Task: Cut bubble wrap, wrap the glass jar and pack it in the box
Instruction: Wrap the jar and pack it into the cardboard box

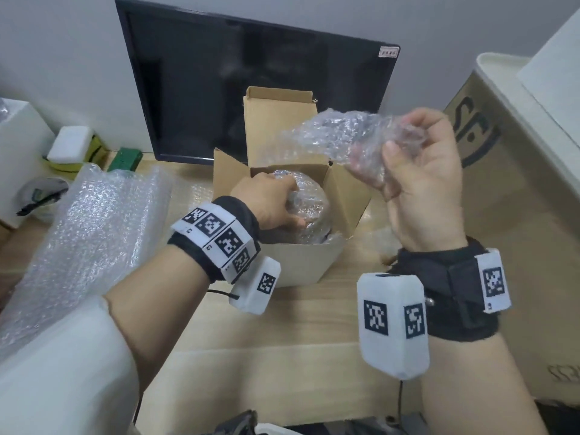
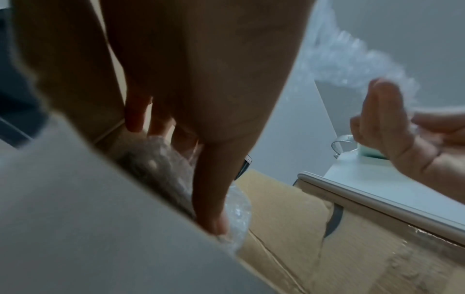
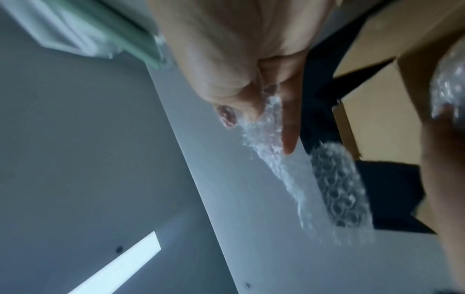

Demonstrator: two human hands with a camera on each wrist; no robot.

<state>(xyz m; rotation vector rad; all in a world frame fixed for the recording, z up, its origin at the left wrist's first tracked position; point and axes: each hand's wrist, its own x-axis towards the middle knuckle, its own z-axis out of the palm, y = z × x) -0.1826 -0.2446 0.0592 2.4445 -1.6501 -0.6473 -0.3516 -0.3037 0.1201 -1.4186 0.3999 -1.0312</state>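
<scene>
Nearest the camera, on the pale wooden tabletop [image 1: 282, 324], both forearms reach forward, each wearing a black wrist strap with white marker blocks.

Left hand [image 1: 266, 204]: lowered into the small open brown cardboard box [image 1: 301, 262], fingers curled over the glass jar wrapped in clear bubble wrap [image 1: 309, 199]. The jar sits inside the box, its upper part standing above the near wall. In the left wrist view the fingers [image 2: 211, 199] press on the wrap between the box walls.

Right hand [image 1: 420, 180]: raised to the right of the box and above its rim, thumb and fingers pinching a loose crumpled piece of clear bubble wrap [image 1: 345, 136]. That piece hangs in the air over the box's right flap and partly screens the rear flap behind it.

Left of the box: a large roll of clear bubble wrap [image 1: 94, 227] lying on the table, touching the left forearm.

Right edge: a large brown cardboard carton with dark printed letters [image 1: 508, 196], with a white panel on top.

Far left: a white foam block [image 1: 72, 142] on a yellow-green object, a green item [image 1: 125, 158] beside it.

Farthest: a black flat monitor [image 1: 251, 89] against the grey wall, its lower middle blocked by the box's upright rear flap.
</scene>
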